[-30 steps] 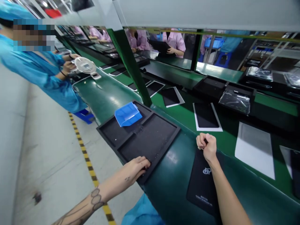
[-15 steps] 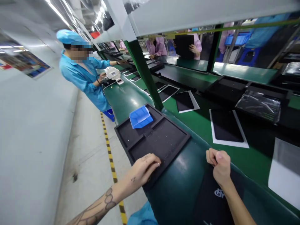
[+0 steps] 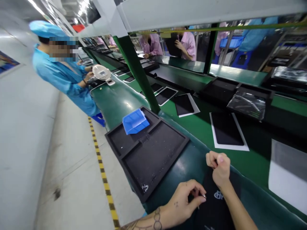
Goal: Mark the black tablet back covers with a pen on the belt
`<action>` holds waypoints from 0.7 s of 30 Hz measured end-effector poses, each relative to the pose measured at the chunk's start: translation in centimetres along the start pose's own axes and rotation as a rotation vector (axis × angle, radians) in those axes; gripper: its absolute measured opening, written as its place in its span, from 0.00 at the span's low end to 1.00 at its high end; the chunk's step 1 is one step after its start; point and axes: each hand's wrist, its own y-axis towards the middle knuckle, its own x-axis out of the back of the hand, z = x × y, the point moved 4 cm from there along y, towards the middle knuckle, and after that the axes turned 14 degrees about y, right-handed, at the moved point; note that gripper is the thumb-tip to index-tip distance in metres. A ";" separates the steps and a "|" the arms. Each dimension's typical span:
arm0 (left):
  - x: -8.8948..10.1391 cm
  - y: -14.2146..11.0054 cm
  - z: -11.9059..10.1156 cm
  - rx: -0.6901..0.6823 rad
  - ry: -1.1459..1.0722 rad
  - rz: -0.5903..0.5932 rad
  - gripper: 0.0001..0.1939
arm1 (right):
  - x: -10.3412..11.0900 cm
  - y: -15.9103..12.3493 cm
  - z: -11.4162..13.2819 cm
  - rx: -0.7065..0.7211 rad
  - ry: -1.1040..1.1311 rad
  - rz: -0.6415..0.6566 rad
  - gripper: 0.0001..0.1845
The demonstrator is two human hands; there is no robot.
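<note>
My left hand (image 3: pixel 184 201) hovers over the near edge of a black mat (image 3: pixel 216 207) with a pale logo, fingers pinched on a tiny shiny piece I cannot name. My right hand (image 3: pixel 219 167) is a closed fist resting on the mat's far edge; what it holds, if anything, is hidden. To the left lies a black compartment tray (image 3: pixel 148 153) with white specks in it. A small blue bin (image 3: pixel 134 121) sits on the tray's far corner.
A green conveyor (image 3: pixel 199 124) carries several black panels on white sheets (image 3: pixel 226 131). A green post (image 3: pixel 137 73) rises behind the tray. A person in blue (image 3: pixel 64 80) works by a white fan (image 3: pixel 101 72) at left. People in pink stand across the line.
My left hand left the tray's near corner and moved right to the mat, now pinched. The right fist stayed put. The camera view shifted slightly.
</note>
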 end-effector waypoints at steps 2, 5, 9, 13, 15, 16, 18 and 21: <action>-0.3 0.0 0.3 0.000 -0.013 -0.019 0.09 | -0.1 0.0 0.0 0.016 -0.006 -0.032 0.33; -0.5 -0.1 0.3 -0.084 -0.020 -0.032 0.05 | -0.1 -0.2 0.0 -0.005 -0.019 -0.067 0.33; -1.0 -0.7 0.3 -0.190 -0.017 -0.075 0.04 | -0.1 -0.3 0.1 -0.002 -0.038 -0.114 0.35; -2.5 -1.7 0.0 -0.221 -0.017 -0.107 0.05 | -1.0 1.2 0.4 0.002 -0.031 -0.091 0.35; -3.3 -2.3 -0.1 -0.233 -0.006 -0.124 0.04 | -1.2 1.6 1.6 0.006 0.016 -0.102 0.36; -3.6 -2.5 0.0 -0.234 0.002 -0.139 0.04 | -0.8 1.1 2.6 0.006 0.025 -0.137 0.36; -4.0 -3.1 0.3 -0.235 0.009 -0.162 0.03 | 1.2 -1.6 4.9 -0.016 -0.034 -0.280 0.34; -4.6 -4.1 0.3 -0.216 -0.017 -0.153 0.03 | 5.8 -9.5 8.5 -0.203 -0.358 -0.513 0.24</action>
